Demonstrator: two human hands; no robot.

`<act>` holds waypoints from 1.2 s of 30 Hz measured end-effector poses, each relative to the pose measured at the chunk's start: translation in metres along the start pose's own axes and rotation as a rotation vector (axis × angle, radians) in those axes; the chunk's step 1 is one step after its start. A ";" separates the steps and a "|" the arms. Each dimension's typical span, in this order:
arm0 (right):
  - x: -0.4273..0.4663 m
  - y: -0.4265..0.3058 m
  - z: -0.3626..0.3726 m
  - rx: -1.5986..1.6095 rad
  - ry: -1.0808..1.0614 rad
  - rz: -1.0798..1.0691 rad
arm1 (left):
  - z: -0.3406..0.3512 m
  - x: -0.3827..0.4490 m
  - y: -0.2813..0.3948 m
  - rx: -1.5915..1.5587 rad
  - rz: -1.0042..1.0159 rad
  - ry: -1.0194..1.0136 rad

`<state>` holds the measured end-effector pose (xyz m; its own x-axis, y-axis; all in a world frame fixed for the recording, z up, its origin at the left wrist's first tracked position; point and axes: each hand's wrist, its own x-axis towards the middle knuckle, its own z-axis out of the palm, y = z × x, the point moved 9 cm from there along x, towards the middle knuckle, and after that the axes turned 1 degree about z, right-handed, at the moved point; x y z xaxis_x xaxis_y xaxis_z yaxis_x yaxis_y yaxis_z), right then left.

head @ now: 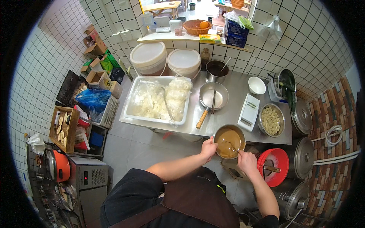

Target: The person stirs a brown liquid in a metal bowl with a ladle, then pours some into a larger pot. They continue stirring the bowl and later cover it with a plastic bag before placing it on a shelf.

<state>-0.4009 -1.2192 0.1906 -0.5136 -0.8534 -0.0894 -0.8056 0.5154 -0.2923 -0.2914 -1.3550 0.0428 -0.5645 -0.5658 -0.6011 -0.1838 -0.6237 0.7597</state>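
Observation:
My left hand (209,148) grips the near left rim of a round metal pot (243,136) that holds a smooth brown sauce (228,139). The pot is at the table's front edge, partly past it. In my right hand (247,162) is the handle of a spoon or ladle (234,148), its lower end sunk in the sauce. Just behind the pot, a saucepan (209,94) with a wooden handle has dark chopsticks (213,101) laid across it. To the right lie a white grater (248,112) and a metal bowl of pale diced pieces (271,121).
A white tray (155,120) of bagged pale food covers the table's left part. Behind it stand lidded plastic buckets (148,54) and a pot of dark liquid (217,69). A white bowl (257,85) sits farther right. Beside my right forearm are a red basin (281,171) and large lidded metal pots (303,158).

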 end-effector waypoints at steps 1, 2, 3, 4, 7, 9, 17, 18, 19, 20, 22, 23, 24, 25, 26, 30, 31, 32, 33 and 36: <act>0.000 0.001 0.000 0.005 0.006 0.011 | -0.001 0.001 -0.002 -0.018 -0.004 -0.001; 0.000 0.003 0.001 0.008 0.004 0.029 | -0.002 0.002 -0.005 -0.036 -0.007 -0.002; -0.001 0.006 0.001 0.010 0.001 0.047 | -0.002 0.004 -0.005 -0.059 0.010 -0.014; -0.002 0.009 0.002 0.006 -0.003 0.068 | -0.001 0.006 -0.006 -0.093 0.022 -0.024; -0.007 0.018 0.006 0.006 -0.009 0.100 | -0.001 0.009 -0.011 -0.077 0.039 -0.046; -0.010 0.018 0.003 0.080 0.025 0.070 | -0.003 0.011 -0.011 -0.020 0.066 -0.032; -0.009 -0.008 0.013 0.124 0.036 -0.035 | 0.000 0.009 0.001 -0.009 0.113 -0.010; -0.005 -0.014 0.015 0.050 0.044 -0.104 | 0.002 0.006 -0.002 -0.035 0.068 -0.017; -0.002 -0.018 0.016 -0.014 0.070 -0.173 | 0.006 0.002 -0.001 -0.073 0.075 -0.032; 0.003 -0.019 0.017 -0.123 0.111 -0.235 | 0.001 0.001 0.001 0.073 0.058 0.020; 0.012 -0.015 0.018 -0.306 0.178 -0.368 | 0.008 -0.006 0.010 -0.024 0.112 -0.031; 0.015 -0.012 0.017 -0.394 0.210 -0.436 | 0.006 -0.007 0.013 0.029 0.122 -0.018; 0.020 -0.004 0.013 -0.410 0.230 -0.428 | 0.009 -0.008 0.012 -0.039 0.082 -0.040; 0.024 0.002 0.008 -0.433 0.251 -0.421 | 0.008 -0.009 0.005 -0.036 -0.025 -0.046; 0.028 0.010 0.006 -0.434 0.206 -0.380 | 0.008 -0.010 0.003 -0.052 -0.057 -0.037; 0.032 0.046 -0.001 -0.231 0.001 -0.041 | 0.003 -0.005 0.015 -0.033 0.143 -0.025; 0.030 0.051 -0.003 -0.156 -0.009 0.008 | 0.000 -0.003 0.014 -0.014 0.173 -0.012; 0.028 0.058 0.002 -0.051 -0.071 0.086 | -0.002 -0.001 0.016 0.006 0.221 -0.004; 0.025 0.067 0.012 0.063 -0.149 0.189 | -0.004 0.002 0.015 0.036 0.232 0.008; 0.015 0.077 0.053 0.478 -0.341 0.446 | -0.007 0.006 0.001 0.034 0.095 0.021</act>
<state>-0.4549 -1.1969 0.1163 -0.5792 -0.5877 -0.5649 -0.2851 0.7953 -0.5351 -0.2892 -1.3626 0.0380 -0.5637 -0.6332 -0.5304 -0.1573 -0.5481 0.8215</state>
